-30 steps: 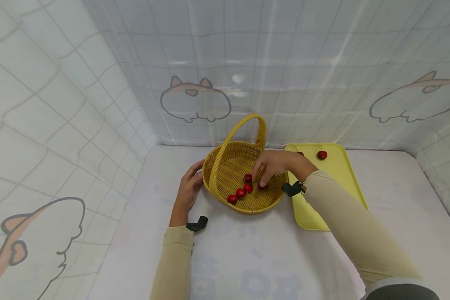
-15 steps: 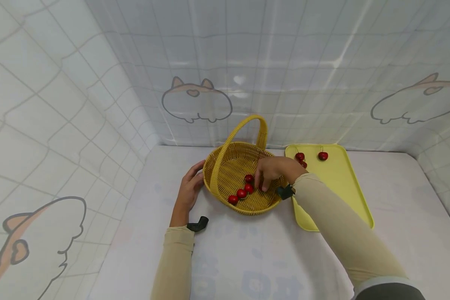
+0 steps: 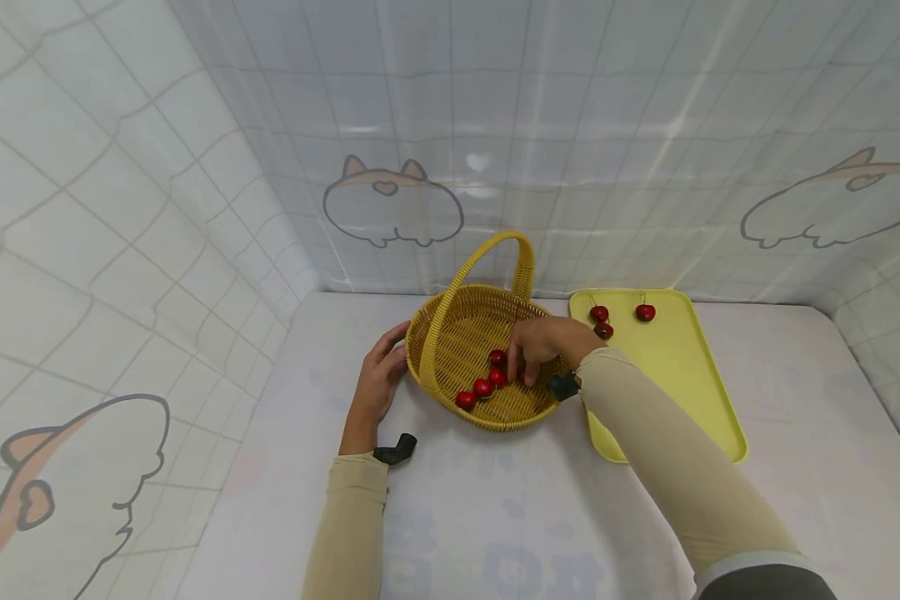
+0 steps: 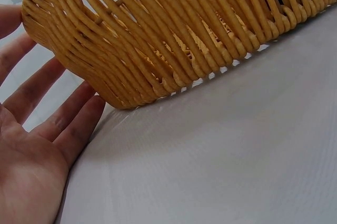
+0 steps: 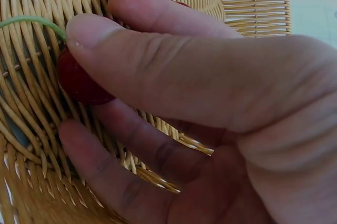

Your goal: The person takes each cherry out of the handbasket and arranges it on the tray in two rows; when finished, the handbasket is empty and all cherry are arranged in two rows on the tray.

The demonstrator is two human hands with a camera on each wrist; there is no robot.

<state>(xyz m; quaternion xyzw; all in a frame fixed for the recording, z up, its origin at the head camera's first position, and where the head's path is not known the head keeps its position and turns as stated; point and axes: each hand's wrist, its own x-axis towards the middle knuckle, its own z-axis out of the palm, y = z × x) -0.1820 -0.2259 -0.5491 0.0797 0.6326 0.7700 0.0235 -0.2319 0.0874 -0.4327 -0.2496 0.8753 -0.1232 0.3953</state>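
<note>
A yellow wicker basket point(image 3: 457, 342) with a tall arched handle stands on the table. My left hand point(image 3: 378, 375) rests against its left side; in the left wrist view the fingers are fairly straight, tips touching the woven wall point(image 4: 158, 39). Inside the basket, my right hand point(image 3: 546, 340) reaches down near the right side. In the right wrist view a dark red cherry point(image 5: 81, 81) with a green stem sits between thumb and fingers, low over the wicker floor. Several red cherries point(image 3: 483, 387) lie in a slanting row left of that hand.
Right of the basket lies a yellow tray point(image 3: 675, 375), partly under my right forearm. On its far end are two cherries point(image 3: 602, 321) close together and a single cherry point(image 3: 645, 312) apart. A tile-patterned cloth wall point(image 3: 607, 167) rises behind the table point(image 3: 457, 517).
My right hand has moved slightly left and deeper into the basket with the cherry. The two cherries at the tray's left now show fully. My left hand stays at the basket.
</note>
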